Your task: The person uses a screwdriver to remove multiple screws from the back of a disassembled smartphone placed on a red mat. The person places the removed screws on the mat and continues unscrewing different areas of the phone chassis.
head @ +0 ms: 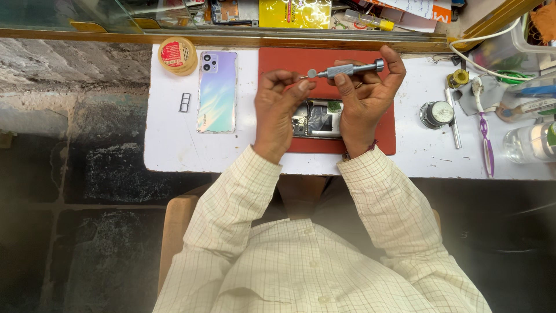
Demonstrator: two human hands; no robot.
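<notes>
Both hands raised over an opened phone, working at the tip of a precision screwdriver.

The right hand (365, 93) grips the grey precision screwdriver (347, 69) level, so its tip meets the left hand (278, 107), whose fingertips pinch at the bit end. The opened phone (317, 119) lies on the red mat (278, 61) directly beneath, within reach; its iridescent back cover (218, 91) lies apart on the white counter (174, 150), beside a small camera frame (185, 102).

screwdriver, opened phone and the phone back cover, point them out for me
grey screwdriver (347, 69), head view, middle of its handle
opened phone (317, 119), head view, exposed inside between the hands
phone back cover (217, 93), head view, middle of its shiny panel
</notes>
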